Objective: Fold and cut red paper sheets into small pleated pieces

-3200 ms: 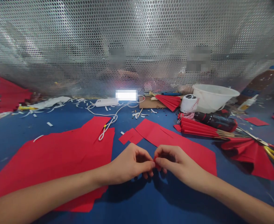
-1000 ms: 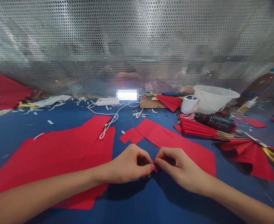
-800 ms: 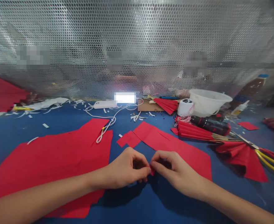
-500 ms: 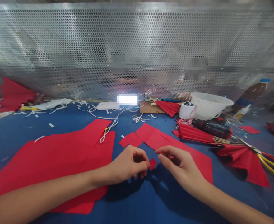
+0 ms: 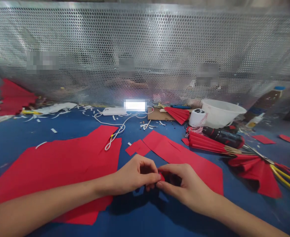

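In front of me, above the blue tabletop, my left hand [image 5: 142,174] is closed in a pinch on a small red piece [image 5: 162,177] of thin sheet, paper or cloth. My right hand [image 5: 184,182] meets it from the other side, thumb and forefinger closed on the piece's right edge. Most of the piece is hidden by the fingertips. Just behind the hands lie a small red rectangle [image 5: 137,148] and a longer red sheet [image 5: 181,151]. A large red sheet [image 5: 68,171] spreads under and beyond my left forearm.
A white cable [image 5: 121,129] loops over the large sheet. At right are pleated red bundles [image 5: 206,142], scissors with yellow handles [image 5: 286,179], a dark bottle [image 5: 224,136], a white bucket [image 5: 221,113] and a brown bottle [image 5: 264,103]. A perforated metal panel [image 5: 159,42] stands behind.
My right hand has moved left and a little down, and its fingertips have closed on the small red piece. My left hand has stayed nearly in place, still pinching it.
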A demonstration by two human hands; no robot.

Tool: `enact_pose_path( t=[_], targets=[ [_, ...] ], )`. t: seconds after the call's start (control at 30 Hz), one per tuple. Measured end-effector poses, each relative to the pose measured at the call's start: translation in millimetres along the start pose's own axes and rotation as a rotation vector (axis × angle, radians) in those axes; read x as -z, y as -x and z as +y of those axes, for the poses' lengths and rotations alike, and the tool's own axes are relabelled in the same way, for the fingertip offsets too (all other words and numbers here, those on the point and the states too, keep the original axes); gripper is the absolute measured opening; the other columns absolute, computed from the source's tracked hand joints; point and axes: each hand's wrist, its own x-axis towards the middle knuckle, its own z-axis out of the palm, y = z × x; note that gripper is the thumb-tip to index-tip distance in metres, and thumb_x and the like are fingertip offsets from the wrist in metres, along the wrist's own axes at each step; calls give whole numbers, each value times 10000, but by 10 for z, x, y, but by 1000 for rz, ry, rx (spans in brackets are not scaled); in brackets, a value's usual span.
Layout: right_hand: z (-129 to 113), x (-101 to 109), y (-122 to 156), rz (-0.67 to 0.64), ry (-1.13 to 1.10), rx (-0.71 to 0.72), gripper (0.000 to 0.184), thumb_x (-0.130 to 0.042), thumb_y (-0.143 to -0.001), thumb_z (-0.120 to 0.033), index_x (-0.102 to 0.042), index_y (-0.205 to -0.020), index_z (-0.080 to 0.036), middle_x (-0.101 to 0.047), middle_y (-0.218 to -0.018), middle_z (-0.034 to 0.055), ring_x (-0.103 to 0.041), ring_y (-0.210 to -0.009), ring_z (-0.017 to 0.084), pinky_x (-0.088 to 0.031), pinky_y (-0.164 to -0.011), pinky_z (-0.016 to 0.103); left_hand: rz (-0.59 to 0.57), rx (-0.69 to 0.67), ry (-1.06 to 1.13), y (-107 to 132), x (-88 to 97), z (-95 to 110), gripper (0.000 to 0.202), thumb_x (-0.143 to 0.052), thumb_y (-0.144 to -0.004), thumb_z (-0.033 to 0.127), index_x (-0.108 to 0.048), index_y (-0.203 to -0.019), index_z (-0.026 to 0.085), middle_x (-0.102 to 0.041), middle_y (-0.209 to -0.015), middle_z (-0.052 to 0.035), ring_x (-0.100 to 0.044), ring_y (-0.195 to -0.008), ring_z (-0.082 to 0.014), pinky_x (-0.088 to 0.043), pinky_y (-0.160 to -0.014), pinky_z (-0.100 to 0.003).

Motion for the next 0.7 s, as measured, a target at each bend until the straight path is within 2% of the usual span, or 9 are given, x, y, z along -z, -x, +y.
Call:
enact_pose_path(
  t=[0.07, 0.23, 0.43, 0.5, 0.6, 0.7],
  targets=[
    [1, 22, 0, -24, -63, 0, 235, -664, -939, -409, -737, -914, -186, -605, -702, -24, -426, -601, 118, -307, -543, 258, -27, 0, 15, 5, 29, 4, 241, -749, -817, 365, -676, -799, 136, -638, -614, 8, -567, -535, -90, -395, -472, -165],
    [35, 63, -19, -16, -179, -16, 352, -520, -1019, -424, -752, -941, -170, -706, -808, 25, -535, -672, 137, -392, -600, 248, -44, 6, 35, -9, 90, -42, 220, -725, -823, 349, -657, -777, 145, -650, -601, 7, -597, -529, -104, -382, -457, -170],
    [94, 88, -33, 22, -248, -67, 327, -569, -992, -418, -712, -877, -148, -686, -726, 24, -527, -612, 124, -401, -580, 241, 23, -19, 64, -21, 62, -84, 138, -669, -825, 251, -620, -747, 148, -620, -560, 20, -524, -460, -80, -389, -432, -167],
    [102, 89, -36, 21, -258, -68, 317, -570, -994, -401, -714, -873, -146, -679, -714, 21, -523, -607, 120, -399, -579, 239, 48, -9, 50, -9, 38, -64, 117, -667, -830, 256, -643, -816, 143, -644, -614, 7, -560, -510, -97, -405, -434, -169],
    [96, 85, -37, 5, -259, -65, 302, -565, -997, -376, -736, -894, -149, -670, -710, 16, -526, -615, 119, -399, -576, 233, 29, 29, -18, 7, 9, -17, 198, -655, -864, 305, -683, -959, 134, -696, -754, -37, -640, -665, -146, -427, -460, -178],
    [77, 74, -31, 13, -239, -74, 297, -561, -999, -361, -743, -891, -153, -666, -707, 11, -518, -609, 116, -383, -560, 231, 3, 52, -60, 7, -1, 15, 207, -633, -886, 315, -700, -952, 130, -718, -810, -54, -655, -704, -151, -428, -483, -182]
  ],
)
